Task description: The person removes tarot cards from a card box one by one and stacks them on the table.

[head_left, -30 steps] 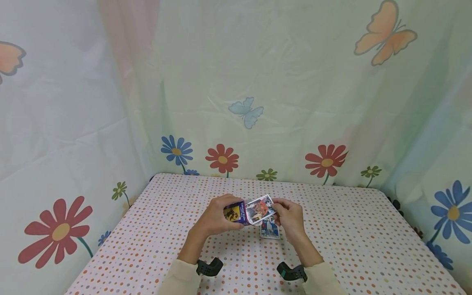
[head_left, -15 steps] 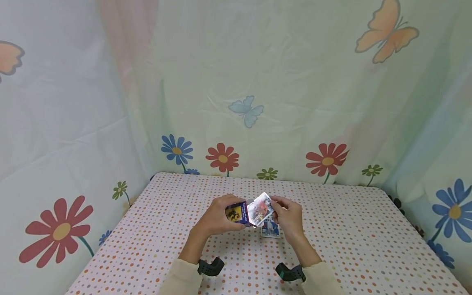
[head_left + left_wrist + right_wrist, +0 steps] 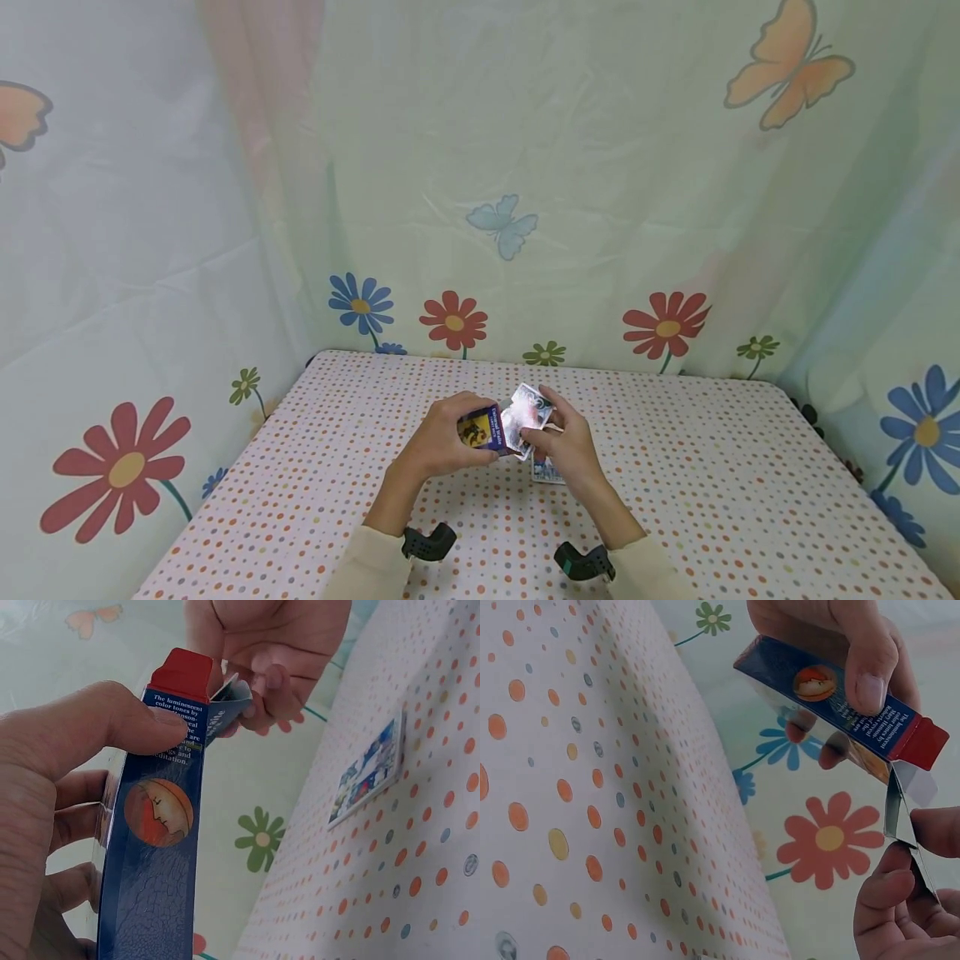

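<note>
My left hand (image 3: 442, 437) grips a dark blue cardboard card box (image 3: 154, 847), thumb on its narrow printed side. "Universal Waite" is printed across the front, beside a yellow picture. A red end flap (image 3: 926, 742) sticks out at the box's open end. There my right hand (image 3: 572, 446) pinches glossy, white-edged picture cards (image 3: 519, 419), thumb over their face. They look bent or overlapping, and glare hides much of the picture; I cannot tell how many there are. Below the right hand a blue picture card or thin stack (image 3: 367, 772) lies on the table, partly covered in the head view.
A white cloth with coloured dots covers the table (image 3: 712, 500). Curtains printed with flowers and butterflies (image 3: 637, 167) rise behind it and at both sides. Each wrist wears a black camera band (image 3: 430, 543).
My right hand has moved left toward the box, its thumb now over the cards' face. The cards have tilted steeper and catch bright glare. My left hand and the box have barely moved.
</note>
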Action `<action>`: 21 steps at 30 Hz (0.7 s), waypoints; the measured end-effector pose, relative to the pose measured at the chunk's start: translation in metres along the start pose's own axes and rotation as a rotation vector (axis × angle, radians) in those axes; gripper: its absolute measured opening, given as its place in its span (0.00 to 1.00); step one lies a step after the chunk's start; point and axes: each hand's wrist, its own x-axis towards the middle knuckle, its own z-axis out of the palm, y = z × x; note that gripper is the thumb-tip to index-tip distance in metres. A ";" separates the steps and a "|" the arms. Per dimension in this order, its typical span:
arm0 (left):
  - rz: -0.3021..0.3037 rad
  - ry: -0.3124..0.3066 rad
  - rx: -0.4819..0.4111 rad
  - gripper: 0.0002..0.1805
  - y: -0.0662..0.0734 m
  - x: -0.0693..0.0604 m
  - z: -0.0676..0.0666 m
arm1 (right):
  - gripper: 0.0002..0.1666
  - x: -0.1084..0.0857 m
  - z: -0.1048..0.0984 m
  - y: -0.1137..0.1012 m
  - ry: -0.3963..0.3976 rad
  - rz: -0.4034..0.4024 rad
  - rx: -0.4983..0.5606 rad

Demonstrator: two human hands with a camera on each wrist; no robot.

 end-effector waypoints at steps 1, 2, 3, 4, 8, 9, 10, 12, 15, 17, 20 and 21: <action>-0.002 0.002 0.001 0.35 0.000 0.000 0.000 | 0.49 0.000 0.001 0.001 0.006 0.007 0.006; -0.004 0.004 0.004 0.35 0.000 0.000 0.000 | 0.49 0.000 0.001 0.001 0.012 0.009 0.010; -0.006 0.005 0.007 0.35 0.000 0.000 0.000 | 0.49 0.000 0.002 0.002 0.020 0.011 0.014; -0.009 0.006 0.010 0.35 0.000 0.000 0.000 | 0.48 0.000 0.003 0.002 0.029 0.013 0.015; -0.023 0.009 0.018 0.35 0.000 0.000 0.001 | 0.44 -0.001 0.004 0.003 0.061 0.009 0.006; -0.024 0.010 0.017 0.35 0.000 0.000 0.001 | 0.44 -0.001 0.004 0.003 0.066 0.004 -0.001; -0.024 0.011 0.017 0.36 -0.001 0.000 0.001 | 0.43 -0.001 0.005 0.003 0.070 0.000 -0.008; -0.025 0.012 0.019 0.36 -0.001 0.000 0.001 | 0.42 -0.001 0.005 0.003 0.074 -0.003 -0.015; -0.024 0.013 0.022 0.36 -0.002 0.000 0.001 | 0.42 -0.001 0.006 0.002 0.078 -0.002 -0.015; -0.026 0.012 0.025 0.36 -0.001 0.000 0.002 | 0.42 -0.002 0.005 0.002 0.078 -0.001 -0.015; -0.027 0.008 0.027 0.36 -0.002 0.000 0.002 | 0.42 -0.001 0.005 0.002 0.077 -0.008 -0.017; -0.027 0.006 0.027 0.36 -0.002 0.000 0.002 | 0.42 -0.001 0.005 0.003 0.078 -0.011 -0.018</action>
